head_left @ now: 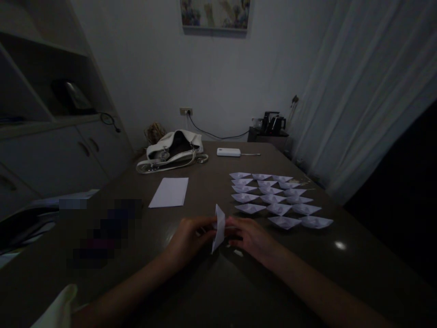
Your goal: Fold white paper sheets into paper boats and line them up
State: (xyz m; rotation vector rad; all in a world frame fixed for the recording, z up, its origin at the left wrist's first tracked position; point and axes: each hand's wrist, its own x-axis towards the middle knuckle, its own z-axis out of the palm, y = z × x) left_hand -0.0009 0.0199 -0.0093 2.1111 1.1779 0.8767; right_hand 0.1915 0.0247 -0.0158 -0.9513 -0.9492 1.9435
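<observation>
Between my two hands, a white folded paper boat (219,230) is held on end just above the dark table. My left hand (189,237) grips it from the left, thumb and fingers pinched on the paper. From the other side, my right hand (251,239) has its fingers closed on the boat; part of its fingertips is hidden behind the paper. Several finished paper boats (279,209) sit in rows to the right, beyond my right hand. A stack of white paper sheets (170,192) lies flat to the left, past my left hand.
At the far left of the table (205,291) rests a white handbag (174,150). A white power bank (228,152) with a short cable lies near the far edge. Behind, a black kettle (276,124) stands on a low unit. A pale curtain (358,91) hangs at the right.
</observation>
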